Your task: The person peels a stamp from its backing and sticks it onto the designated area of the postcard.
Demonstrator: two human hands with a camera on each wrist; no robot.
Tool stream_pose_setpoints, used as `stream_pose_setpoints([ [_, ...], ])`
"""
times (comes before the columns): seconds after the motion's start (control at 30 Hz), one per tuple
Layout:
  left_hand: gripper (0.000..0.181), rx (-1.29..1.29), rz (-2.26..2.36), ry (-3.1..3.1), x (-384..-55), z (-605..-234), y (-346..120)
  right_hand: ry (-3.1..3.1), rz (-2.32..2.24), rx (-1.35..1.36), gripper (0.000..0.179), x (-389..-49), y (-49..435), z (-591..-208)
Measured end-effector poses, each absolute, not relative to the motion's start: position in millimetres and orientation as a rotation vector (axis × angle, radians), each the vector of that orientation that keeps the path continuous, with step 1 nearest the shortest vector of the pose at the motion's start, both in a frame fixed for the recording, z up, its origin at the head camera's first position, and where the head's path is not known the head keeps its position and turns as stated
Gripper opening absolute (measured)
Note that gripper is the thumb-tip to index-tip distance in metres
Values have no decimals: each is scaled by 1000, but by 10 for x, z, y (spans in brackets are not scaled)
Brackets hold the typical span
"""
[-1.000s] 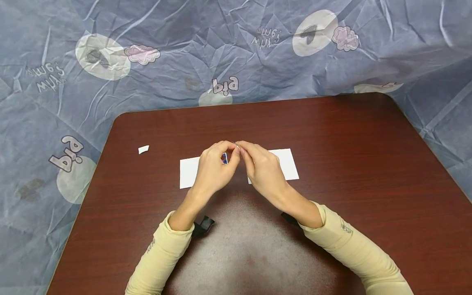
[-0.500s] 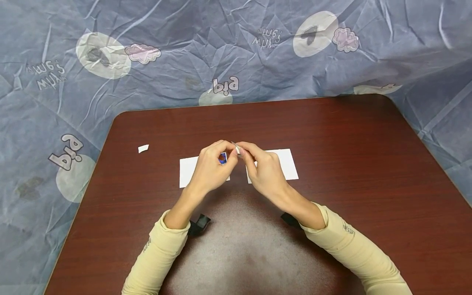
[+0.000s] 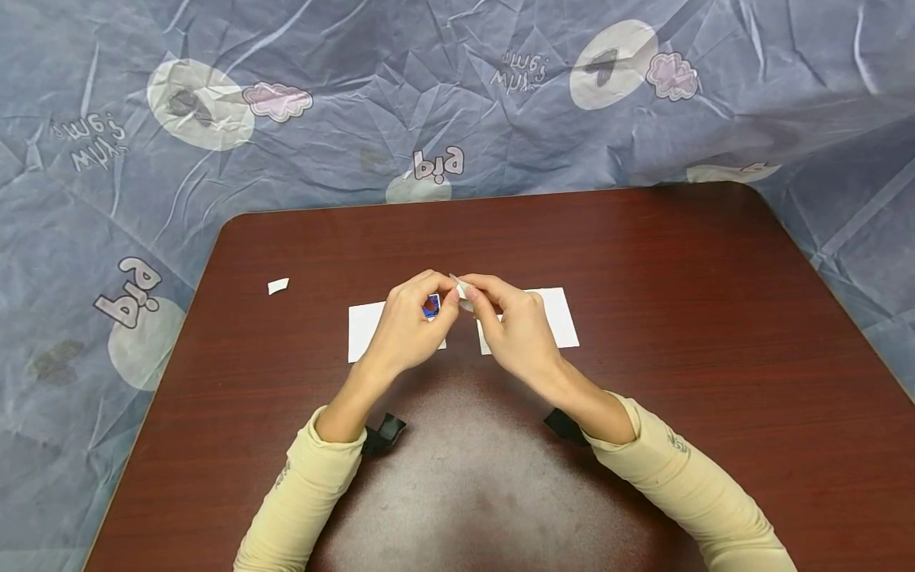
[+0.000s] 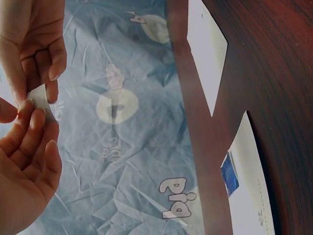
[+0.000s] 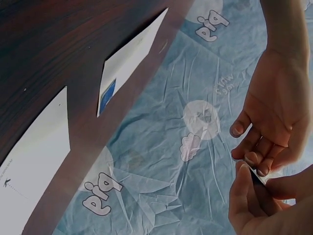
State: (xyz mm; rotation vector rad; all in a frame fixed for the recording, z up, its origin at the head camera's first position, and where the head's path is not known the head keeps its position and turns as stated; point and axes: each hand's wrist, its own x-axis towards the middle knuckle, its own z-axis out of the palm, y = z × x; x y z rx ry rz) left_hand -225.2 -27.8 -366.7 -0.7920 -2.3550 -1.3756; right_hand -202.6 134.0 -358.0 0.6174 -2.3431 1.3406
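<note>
Above the middle of the table, both hands meet at a small pale paper-like piece with a loose flap. My left hand pinches it between thumb and fingers, and my right hand pinches its other side. The left wrist view shows the pale piece upright between the fingertips. Behind my left hand lies a white card or envelope, with a blue printed stamp-like square near its upper right corner. Another white card or envelope lies behind my right hand, partly covered by it.
A small white paper scrap lies at the left of the dark red-brown table. A crumpled blue printed sheet hangs behind and around the table. Black straps show at the wrists.
The pale piece shows more between the fingertips, its flap lifted wider. My right fingertips have drawn slightly away from the left ones. The cards and scrap have stayed in place.
</note>
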Motion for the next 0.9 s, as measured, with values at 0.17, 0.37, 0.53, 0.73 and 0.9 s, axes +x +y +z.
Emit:
stream_pose_setpoints([
  [0.17, 11, -795, -1373, -2342, -2239, -3666, -265, -2330, 1300, 614, 18, -2013, 1320, -3575],
  [0.37, 11, -805, -1370, -2328, -2239, -3677, -262, -2325, 1312, 606, 17, -2003, 1318, -3574],
  [0.53, 11, -810, -1377, -2309, -2240, -3694, -261, -2351, 1366, 580, 17, -1998, 1330, -3557],
  [0.73, 10, -819, -1394, -2291, -2242, -3702, -268, -2375, 1482, 525, 17, -2000, 1333, -3538],
  [0.9, 10, -827, -1406, -2274, -2242, -3705, -270, -2386, 1547, 499, 17, -2002, 1333, -3517],
])
